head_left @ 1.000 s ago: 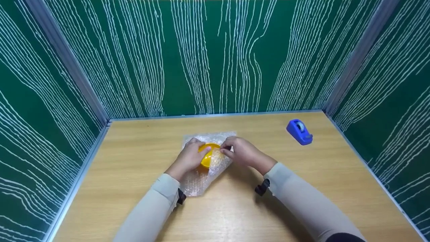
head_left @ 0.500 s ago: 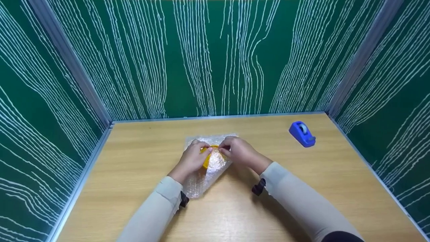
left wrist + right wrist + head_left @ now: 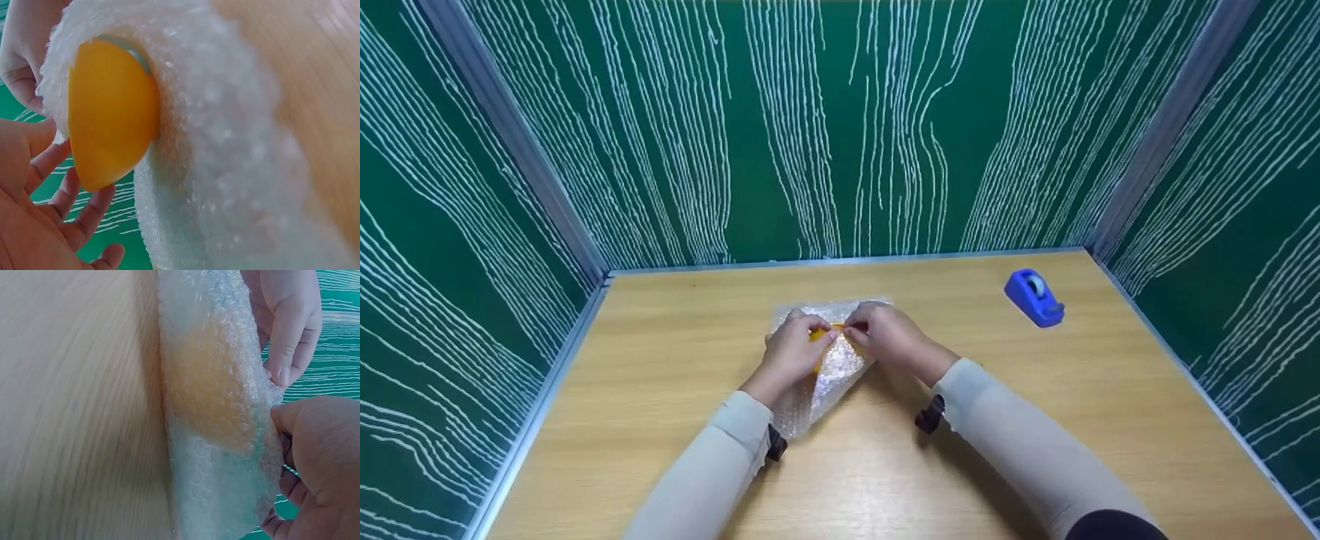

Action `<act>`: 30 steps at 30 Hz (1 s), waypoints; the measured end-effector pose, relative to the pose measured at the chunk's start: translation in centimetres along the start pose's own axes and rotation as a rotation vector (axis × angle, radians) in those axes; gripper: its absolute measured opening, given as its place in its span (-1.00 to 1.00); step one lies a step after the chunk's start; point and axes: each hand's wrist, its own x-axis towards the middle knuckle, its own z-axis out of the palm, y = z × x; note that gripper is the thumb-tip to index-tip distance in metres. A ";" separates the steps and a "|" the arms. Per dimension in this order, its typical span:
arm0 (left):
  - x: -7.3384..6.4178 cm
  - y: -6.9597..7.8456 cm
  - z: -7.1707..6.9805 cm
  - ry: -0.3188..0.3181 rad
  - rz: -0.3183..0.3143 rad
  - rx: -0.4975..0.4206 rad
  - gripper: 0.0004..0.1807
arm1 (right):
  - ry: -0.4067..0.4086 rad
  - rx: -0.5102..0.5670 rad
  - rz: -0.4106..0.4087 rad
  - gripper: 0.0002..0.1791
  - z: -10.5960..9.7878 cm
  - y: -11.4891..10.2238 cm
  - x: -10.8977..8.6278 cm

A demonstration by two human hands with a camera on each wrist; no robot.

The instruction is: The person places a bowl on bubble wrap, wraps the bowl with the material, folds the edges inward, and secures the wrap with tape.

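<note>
A smooth yellow bowl (image 3: 112, 112) sits inside a folded sheet of bubble wrap (image 3: 837, 375). My left hand (image 3: 787, 354) holds the bowl near its rim, with fingers against the outside and the thumb at the wrap's folded-over edge. Opposite it, my right hand (image 3: 896, 337) pinches that flap of wrap, thumb and index finger at its edge in the right wrist view. Both thumbs come close together over the bowl. Through the wrap in the right wrist view, the bowl shows as a blurred yellow patch. Most of its opening is covered by the flap.
A blue tape dispenser (image 3: 1035, 298) with a roll of tape stands at the back right of the wooden table (image 3: 675, 315). Green panels (image 3: 780, 150) with white wavy lines enclose the table at the back and both sides.
The bubble wrap flap has been drawn further left over the bowl, hiding most of the yellow. My right hand has moved slightly left, towards the left thumb. The left hand stays at the bowl.
</note>
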 end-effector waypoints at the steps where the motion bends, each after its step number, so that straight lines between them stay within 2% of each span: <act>1: 0.0 0.0 0.1 0.011 -0.002 0.007 -0.83 | 0.008 -0.001 -0.016 -0.84 0.1 0.0 0.0; 4: 0.1 0.1 0.3 0.034 -0.015 0.016 -0.85 | 0.028 -0.001 -0.062 -0.85 0.2 0.0 0.0; 6: 0.2 0.1 0.3 0.035 -0.036 0.003 -0.86 | 0.026 0.008 -0.059 -0.84 0.2 -0.1 0.0; 8: 0.3 0.1 0.3 0.028 -0.057 -0.022 -0.86 | 0.019 0.024 -0.029 -0.84 0.1 -0.1 0.0; 12: 0.6 0.2 0.3 0.002 -0.101 -0.068 -0.88 | -0.006 0.072 0.091 -0.84 -0.5 0.1 -0.1; 18: 0.7 0.2 0.2 -0.006 -0.171 -0.094 -0.87 | -0.016 0.148 0.228 -0.79 -1.3 1.6 -0.1; 23: 0.7 0.2 0.2 0.003 -0.206 -0.082 -0.85 | 0.001 0.187 0.267 -0.73 -1.9 3.7 0.0; 28: 0.7 0.4 0.2 0.003 -0.246 -0.104 -0.86 | -0.008 0.187 0.300 -0.68 -2.3 5.4 0.2; 30: 0.7 0.3 0.1 0.010 -0.240 -0.091 -0.86 | -0.004 0.165 0.306 -0.66 -2.3 5.8 0.2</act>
